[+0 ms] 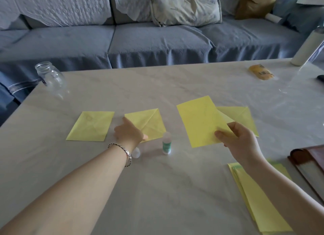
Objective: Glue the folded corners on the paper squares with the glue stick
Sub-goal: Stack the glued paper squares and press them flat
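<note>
The glue stick (166, 144) stands upright between the 2 hands, just right of the left hand's (128, 132) thumb and a little nearer than it, so that hand is closer. The left fingers lie fairly straight on the folded square (149, 123), which stretches ahead and right of them. The right hand (243, 143) pinches 1 lifted square (199, 121) by its near corner, with the glue stick off to the left of those fingers.

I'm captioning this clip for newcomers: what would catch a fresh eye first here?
The right hand pinches a yellow paper square right of centre over the pale table. The left hand touches a second yellow folded square at centre, with an upright green-labelled glue stick just beside it.
</note>
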Motion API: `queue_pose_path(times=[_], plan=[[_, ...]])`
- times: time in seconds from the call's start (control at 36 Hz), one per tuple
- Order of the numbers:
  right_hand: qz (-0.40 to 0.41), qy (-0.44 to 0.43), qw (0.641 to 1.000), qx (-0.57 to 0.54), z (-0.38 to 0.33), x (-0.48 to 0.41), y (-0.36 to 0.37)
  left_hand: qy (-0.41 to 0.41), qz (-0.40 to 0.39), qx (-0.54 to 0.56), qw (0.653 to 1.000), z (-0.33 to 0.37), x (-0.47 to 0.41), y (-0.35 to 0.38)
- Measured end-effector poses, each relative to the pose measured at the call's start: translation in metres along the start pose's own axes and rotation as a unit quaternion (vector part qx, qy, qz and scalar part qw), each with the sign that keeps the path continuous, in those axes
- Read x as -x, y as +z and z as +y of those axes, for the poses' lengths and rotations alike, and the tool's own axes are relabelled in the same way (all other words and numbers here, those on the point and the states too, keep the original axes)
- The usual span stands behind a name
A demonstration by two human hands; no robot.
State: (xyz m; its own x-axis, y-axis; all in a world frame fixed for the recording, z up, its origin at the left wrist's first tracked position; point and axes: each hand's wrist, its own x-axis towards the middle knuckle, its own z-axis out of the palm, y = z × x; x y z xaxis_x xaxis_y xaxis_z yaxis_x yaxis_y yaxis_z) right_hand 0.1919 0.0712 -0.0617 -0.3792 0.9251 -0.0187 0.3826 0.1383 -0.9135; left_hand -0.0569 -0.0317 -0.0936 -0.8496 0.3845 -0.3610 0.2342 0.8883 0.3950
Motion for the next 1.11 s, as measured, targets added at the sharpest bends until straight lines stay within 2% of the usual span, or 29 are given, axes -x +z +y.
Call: queue_pose_path(times=[0.11,0.19,0.33,0.42,0.53,0.67,0.83,1.0,1.11], plan=[[0.006,0.014,1.000,-0.002,0.001,0.000,-0.001,0.032,-0.007,0.068,0.997,-0.008,0.000,-0.003],[0.009,0.021,1.000,-0.004,0.001,0.001,-0.001,0.044,-0.002,0.201,0.979,-0.010,-0.003,0.001],[0.016,0.023,1.000,-0.012,-0.002,0.004,-0.002,0.065,0.096,0.260,0.959,-0.004,-0.001,-0.010],[0.034,0.018,0.999,-0.036,-0.008,0.006,-0.004,0.092,0.163,0.312,0.931,0.004,0.008,-0.023],[0.068,0.019,0.987,-0.145,-0.022,0.011,-0.010,0.152,0.142,0.430,0.879,0.016,0.050,-0.042],[0.081,0.031,0.947,-0.308,-0.039,0.025,-0.019,0.195,0.077,0.492,0.845,0.013,0.115,-0.044],[0.037,0.038,0.945,-0.322,-0.036,0.057,-0.025,0.147,-0.007,0.501,0.853,-0.013,0.157,0.003],[0.014,0.135,0.954,-0.268,-0.003,0.096,-0.017,0.063,-0.081,0.447,0.889,-0.039,0.181,0.049],[0.021,0.189,0.953,-0.236,0.019,0.117,-0.009,0.044,-0.087,0.398,0.912,-0.049,0.178,0.070]])
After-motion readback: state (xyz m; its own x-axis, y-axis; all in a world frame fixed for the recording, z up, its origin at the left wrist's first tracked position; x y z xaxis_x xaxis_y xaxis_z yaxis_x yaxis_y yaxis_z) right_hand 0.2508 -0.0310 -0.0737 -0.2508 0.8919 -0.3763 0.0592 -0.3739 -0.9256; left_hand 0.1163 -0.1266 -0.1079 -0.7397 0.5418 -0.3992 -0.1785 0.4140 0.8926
